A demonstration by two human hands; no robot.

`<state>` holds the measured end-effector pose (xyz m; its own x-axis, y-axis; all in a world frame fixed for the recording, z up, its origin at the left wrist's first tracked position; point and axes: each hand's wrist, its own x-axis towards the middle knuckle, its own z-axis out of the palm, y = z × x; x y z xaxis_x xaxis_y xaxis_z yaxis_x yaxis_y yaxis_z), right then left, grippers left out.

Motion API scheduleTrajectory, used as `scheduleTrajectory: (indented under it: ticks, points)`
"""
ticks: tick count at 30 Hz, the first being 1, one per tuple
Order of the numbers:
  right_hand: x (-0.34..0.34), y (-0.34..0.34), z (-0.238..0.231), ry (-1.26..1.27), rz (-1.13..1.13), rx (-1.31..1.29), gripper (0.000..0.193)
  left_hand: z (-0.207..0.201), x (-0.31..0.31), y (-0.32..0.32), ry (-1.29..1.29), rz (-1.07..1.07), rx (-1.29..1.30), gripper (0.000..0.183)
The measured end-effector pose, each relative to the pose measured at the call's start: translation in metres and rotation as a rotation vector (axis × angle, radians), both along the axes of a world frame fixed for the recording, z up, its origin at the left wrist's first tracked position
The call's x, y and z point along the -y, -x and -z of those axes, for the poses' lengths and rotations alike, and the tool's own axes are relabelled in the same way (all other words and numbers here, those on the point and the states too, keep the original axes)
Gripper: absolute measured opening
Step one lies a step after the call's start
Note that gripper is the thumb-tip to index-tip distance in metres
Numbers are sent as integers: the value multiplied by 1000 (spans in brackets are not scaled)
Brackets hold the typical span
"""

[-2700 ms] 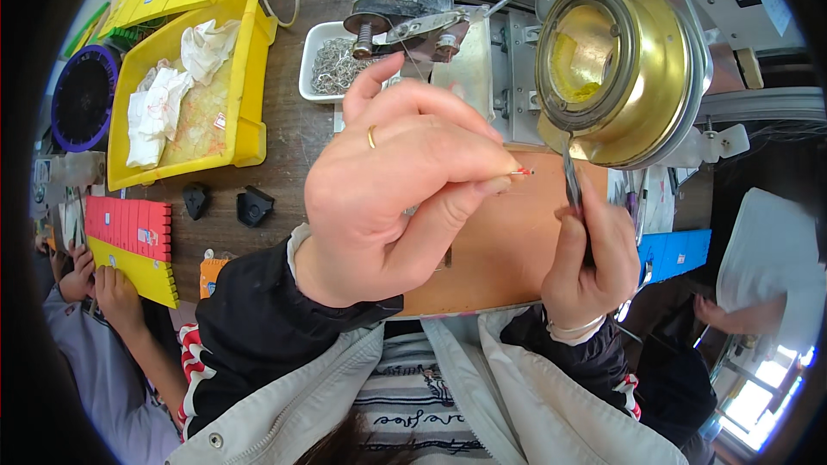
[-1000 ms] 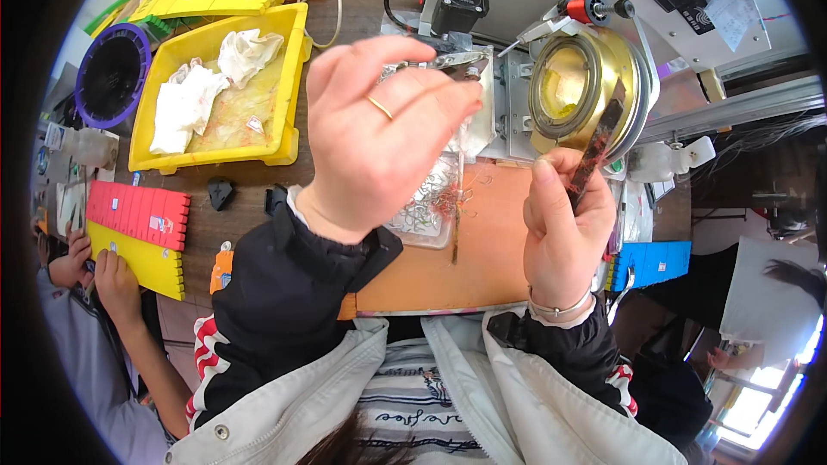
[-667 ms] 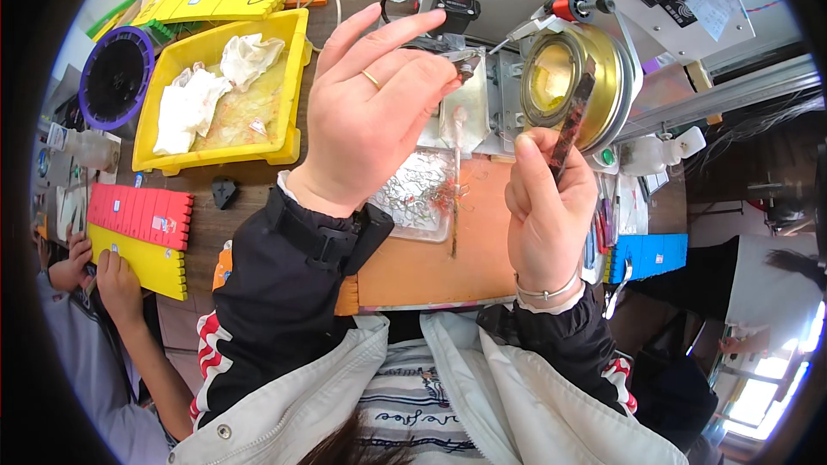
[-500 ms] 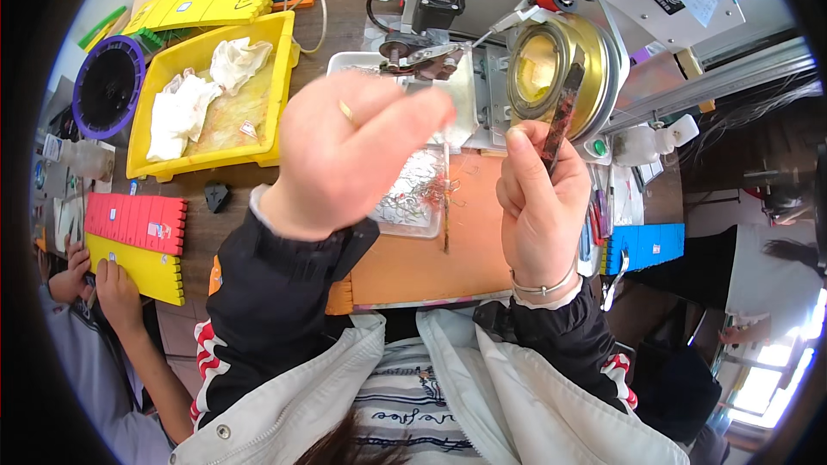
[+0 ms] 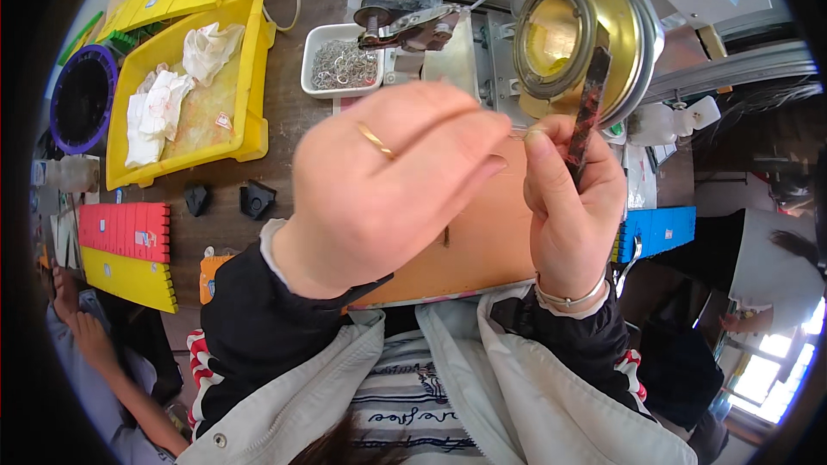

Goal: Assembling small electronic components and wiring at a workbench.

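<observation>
My left hand [image 5: 392, 181], a gold ring on it, is closed in a pinch over the orange-brown work board [image 5: 482, 245]. What its fingertips hold, if anything, is too small to make out. Close beside it, my right hand [image 5: 568, 181] grips a dark, flat, narrow strip [image 5: 591, 102] with reddish stains, which points up and away from me. Thumb and forefinger of that hand are pressed together, their tips near the left fingertips. A large golden spool [image 5: 624, 43] stands just behind the strip. The left hand covers much of the board.
A white dish [image 5: 314, 90] of small silver metal pieces stands beside a machine's metal arm [image 5: 422, 30]. Leftward are a yellow tray [image 5: 250, 142] with white cloths, two black holders [image 5: 257, 199], and red and yellow boards [image 5: 129, 232]. Another person's hands [image 5: 82, 323] work at far left.
Both hands have moved right, and their fingertips have come closer together. The left hand looks larger and nearer. The view has shifted, uncovering the white dish.
</observation>
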<state>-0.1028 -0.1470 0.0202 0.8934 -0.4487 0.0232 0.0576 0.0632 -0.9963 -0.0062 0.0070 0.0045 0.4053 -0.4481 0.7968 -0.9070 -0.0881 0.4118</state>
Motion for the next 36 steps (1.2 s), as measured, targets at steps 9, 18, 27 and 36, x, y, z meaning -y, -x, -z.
scheduleTrajectory:
  ticks: [9,18,27,36]
  points:
    - [-3,-4,1,86,3,-19,10,11,11,-1,-1,14,-74,21]
    - [23,25,24,555,-8,122,27,8,12,14,-1,131,-613,10]
    - [42,42,23,789,-111,86,31,16,16,9,14,339,-761,8]
    - [44,36,20,1024,-91,44,26,19,14,8,15,371,-848,7]
